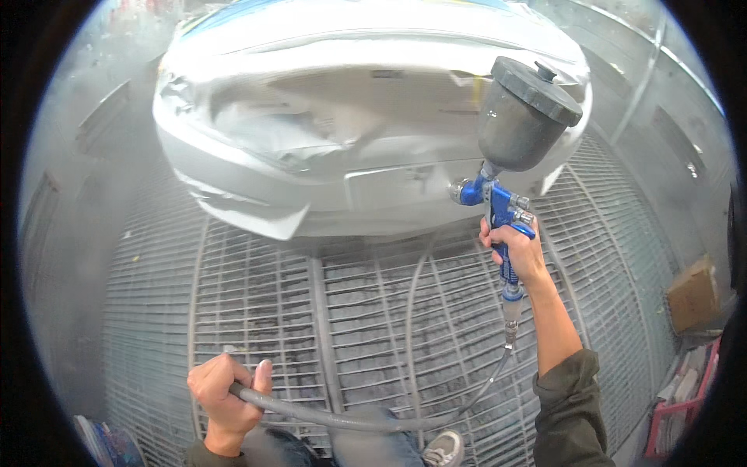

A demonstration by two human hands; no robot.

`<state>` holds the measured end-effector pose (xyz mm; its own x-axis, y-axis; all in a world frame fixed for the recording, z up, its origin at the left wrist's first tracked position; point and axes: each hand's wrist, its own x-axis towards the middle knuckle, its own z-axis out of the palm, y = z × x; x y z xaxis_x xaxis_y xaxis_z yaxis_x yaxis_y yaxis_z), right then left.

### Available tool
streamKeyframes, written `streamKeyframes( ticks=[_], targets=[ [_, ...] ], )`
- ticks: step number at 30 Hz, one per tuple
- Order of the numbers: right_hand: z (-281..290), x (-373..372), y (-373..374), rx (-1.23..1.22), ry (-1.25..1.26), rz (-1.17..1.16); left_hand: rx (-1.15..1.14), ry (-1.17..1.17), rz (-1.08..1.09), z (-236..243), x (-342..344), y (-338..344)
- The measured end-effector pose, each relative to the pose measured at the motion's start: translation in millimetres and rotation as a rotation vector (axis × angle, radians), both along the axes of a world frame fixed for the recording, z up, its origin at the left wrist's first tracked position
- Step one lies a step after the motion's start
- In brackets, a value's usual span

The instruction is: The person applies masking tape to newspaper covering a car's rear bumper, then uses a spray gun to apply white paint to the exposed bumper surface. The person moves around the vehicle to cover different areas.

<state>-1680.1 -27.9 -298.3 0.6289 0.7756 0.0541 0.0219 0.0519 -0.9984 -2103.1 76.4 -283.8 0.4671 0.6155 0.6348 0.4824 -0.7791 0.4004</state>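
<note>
My right hand (519, 247) is wrapped round the handle of a blue spray gun (500, 204), its fingers at the trigger. A dark grey paint cup (523, 123) with a black lid sits on top of the gun. The nozzle points left, in front of a car bumper (327, 175) coated whitish silver. My left hand (231, 391), low at the left, is closed round a grey air hose (334, 419). That hose curves across to the fitting under the gun's handle. Fine mist hangs about the bumper's lower edge.
Sheeting (311, 105) covers the car above the bumper. Metal floor grating (373, 311) lies underfoot, with a hose running over it. A cardboard box (692, 296) and a pink crate (668, 420) stand at the right. One shoe (443, 450) shows at the lower edge.
</note>
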Motion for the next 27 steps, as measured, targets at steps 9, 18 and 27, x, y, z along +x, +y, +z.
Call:
streamKeyframes(
  ticks=[9, 18, 27],
  targets=[
    [4, 152, -83, -0.053, -0.201, -0.356, -0.046, 0.104, -0.188, -28, 45, -20],
    [-25, 252, -77, -0.046, -0.315, -0.858, 0.002, 0.141, -0.229, -32, 36, 12],
    [-2, 30, -68, -0.090, -0.113, -0.341, -0.074, -0.162, -0.223, -8, -42, 78]
  ],
)
